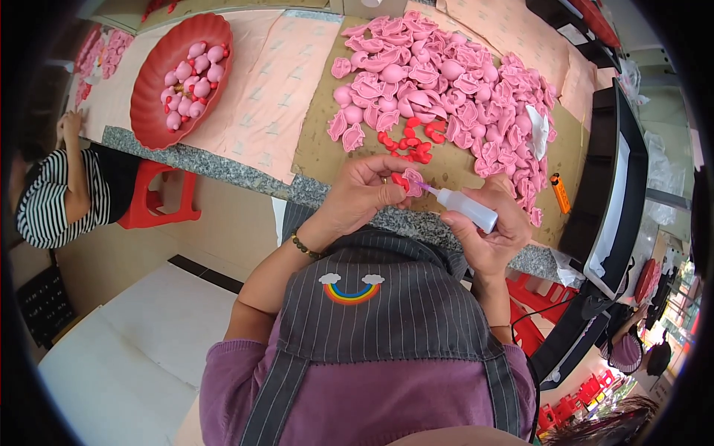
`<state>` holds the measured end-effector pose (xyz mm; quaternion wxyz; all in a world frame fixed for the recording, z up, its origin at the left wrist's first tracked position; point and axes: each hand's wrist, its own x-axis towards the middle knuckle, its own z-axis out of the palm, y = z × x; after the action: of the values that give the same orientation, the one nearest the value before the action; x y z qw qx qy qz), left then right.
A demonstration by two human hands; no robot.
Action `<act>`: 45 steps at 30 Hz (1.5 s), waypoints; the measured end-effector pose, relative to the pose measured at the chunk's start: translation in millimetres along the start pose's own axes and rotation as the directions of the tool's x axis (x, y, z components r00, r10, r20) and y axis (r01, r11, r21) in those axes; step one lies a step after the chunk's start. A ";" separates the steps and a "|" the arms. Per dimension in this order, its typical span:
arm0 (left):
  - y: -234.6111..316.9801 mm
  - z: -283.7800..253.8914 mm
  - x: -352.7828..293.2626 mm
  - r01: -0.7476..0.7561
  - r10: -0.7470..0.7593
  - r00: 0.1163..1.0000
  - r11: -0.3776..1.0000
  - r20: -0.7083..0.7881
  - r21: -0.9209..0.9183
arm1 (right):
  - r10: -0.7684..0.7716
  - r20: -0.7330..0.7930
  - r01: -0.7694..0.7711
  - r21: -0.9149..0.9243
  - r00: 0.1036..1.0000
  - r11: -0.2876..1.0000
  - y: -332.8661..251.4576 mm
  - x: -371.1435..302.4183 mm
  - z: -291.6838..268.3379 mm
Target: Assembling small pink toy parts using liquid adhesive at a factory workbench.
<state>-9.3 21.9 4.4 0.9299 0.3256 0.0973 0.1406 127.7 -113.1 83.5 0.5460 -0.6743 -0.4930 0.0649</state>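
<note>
Ahead of you runs a speckled granite counter (297,186), partly covered by a flat brown sheet. On that sheet, beyond both of your hands, spreads a heap of matt pink pieces (446,85), thin-edged, some cupped like shells and others domed. To its left, well apart, a red dish (146,115) with a fluted wall holds rounded pink pieces with small red parts. Your hands face each other over the counter's near edge, apart but close. Your right hand (497,223) is wrapped around a squeeze bottle (470,211), smooth, translucent white and cylindrical; its long axis slants, base toward your right palm, nozzle toward the upper left. Your left hand (364,195) pinches between thumb and fingers a small pink piece (413,183) with a wavy rim, which lies between your two hands, its open face turned toward the bottle. Just beside it, at the left fingertips, sits a glossy red piece (399,181). The thin purplish nozzle (427,187) reaches the pink piece's edge; you cannot tell whether they touch
</note>
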 end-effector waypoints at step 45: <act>0.9 0.2 -0.2 -0.003 0.003 0.999 1.000 0.035 0.006 | -0.047 -0.039 0.045 -0.057 0.998 0.997 -0.5 -1.7 2.1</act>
<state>-9.7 22.4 5.2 0.9304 0.3307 0.0811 0.1359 125.2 -113.0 82.4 0.5380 -0.6789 -0.4989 0.0250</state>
